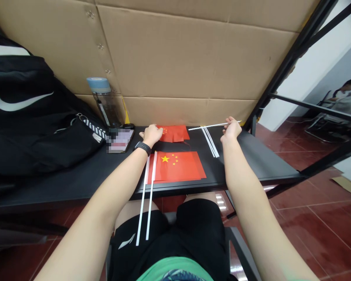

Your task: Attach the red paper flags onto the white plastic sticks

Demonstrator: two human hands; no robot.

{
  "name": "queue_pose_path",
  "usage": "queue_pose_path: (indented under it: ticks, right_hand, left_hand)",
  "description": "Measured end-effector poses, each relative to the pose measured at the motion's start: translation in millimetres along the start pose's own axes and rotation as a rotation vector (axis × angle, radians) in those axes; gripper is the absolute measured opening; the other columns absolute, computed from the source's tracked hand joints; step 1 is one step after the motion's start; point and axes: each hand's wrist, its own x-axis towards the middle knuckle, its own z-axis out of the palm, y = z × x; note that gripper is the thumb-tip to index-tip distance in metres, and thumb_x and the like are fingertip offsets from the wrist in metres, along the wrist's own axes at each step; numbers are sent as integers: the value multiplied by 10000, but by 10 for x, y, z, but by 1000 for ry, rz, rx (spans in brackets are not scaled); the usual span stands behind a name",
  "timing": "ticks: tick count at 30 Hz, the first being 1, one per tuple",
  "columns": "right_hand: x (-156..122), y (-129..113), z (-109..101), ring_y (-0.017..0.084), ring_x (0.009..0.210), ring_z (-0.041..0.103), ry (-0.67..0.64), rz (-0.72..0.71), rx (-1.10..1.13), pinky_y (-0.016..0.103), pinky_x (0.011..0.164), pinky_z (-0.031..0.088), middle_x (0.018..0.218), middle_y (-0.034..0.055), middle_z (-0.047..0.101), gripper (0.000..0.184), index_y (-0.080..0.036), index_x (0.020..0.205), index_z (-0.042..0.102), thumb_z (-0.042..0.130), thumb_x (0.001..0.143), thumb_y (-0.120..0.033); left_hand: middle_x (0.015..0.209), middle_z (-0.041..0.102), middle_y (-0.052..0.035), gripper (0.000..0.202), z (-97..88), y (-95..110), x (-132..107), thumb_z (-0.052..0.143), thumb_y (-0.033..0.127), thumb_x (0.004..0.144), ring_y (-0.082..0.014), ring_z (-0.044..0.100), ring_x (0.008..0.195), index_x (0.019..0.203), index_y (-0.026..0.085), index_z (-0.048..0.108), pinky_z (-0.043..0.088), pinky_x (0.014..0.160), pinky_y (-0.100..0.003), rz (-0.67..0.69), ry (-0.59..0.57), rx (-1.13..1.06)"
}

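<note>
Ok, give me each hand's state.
Left hand: on the small red paper flags, grip cannot be told.
Right hand: closed on a thin white stick.

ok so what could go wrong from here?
1. The finished flags lie with their sticks overhanging the table edge above the lap; a forearm nudge could tip them off.
2. The right hand holds a white stick across the spare sticks; swinging it may scatter them.
3. The left hand rests on the loose red flags, close to the phone and water bottle; a wide elbow move might topple the bottle.
</note>
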Motion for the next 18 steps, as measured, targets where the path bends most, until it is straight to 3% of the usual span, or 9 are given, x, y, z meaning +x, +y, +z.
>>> queue_pose_path:
  ticks: [3,6,8,11,13,18]
  right_hand:
    - [-13,1,3,73,581,544,-12,-5,-30,171,427,338,1263,66,747,470,-188,1222,703,460,821,-169]
    - [-14,8,8,68,570,529,-19,-5,-27,167,425,327,1241,68,752,450,-185,1196,713,472,816,-176]
    - [-12,18,14,64,560,514,-27,-7,-11,163,425,317,1217,64,759,436,-181,1164,724,479,803,-171]
    - [-10,34,28,56,543,486,-49,-11,5,158,421,301,1189,62,766,435,-172,1139,733,494,775,-163]
    - [-14,43,39,56,539,480,-65,-16,-7,161,419,301,1183,64,767,440,-169,1135,738,504,762,-164]
    - [-52,52,69,63,543,486,-90,-30,-47,166,420,302,1162,62,770,425,-172,1130,742,512,772,-168]
  left_hand:
    - [1286,733,-220,419,2,-50,-54,553,388,918,-452,579,1317,1260,206,712,380,1067,-631,62,-5,157]
    - [1599,507,-233,557,0,-89,-94,604,365,887,-468,393,1478,1410,177,642,327,1133,-647,190,47,301]
    - [1671,439,-162,517,-4,-94,-87,587,361,907,-434,334,1523,1401,227,661,281,1184,-642,330,-51,332]
    - [1576,580,-61,419,5,-64,-56,524,385,966,-352,388,1517,1332,314,714,238,1243,-589,516,-301,327]
    - [1559,601,-52,424,28,-26,-64,504,435,990,-348,402,1520,1334,315,722,229,1258,-573,549,-378,328]
    - [1651,499,-94,582,107,56,-182,418,594,1031,-415,378,1542,1490,298,616,232,1248,-636,529,-439,323]
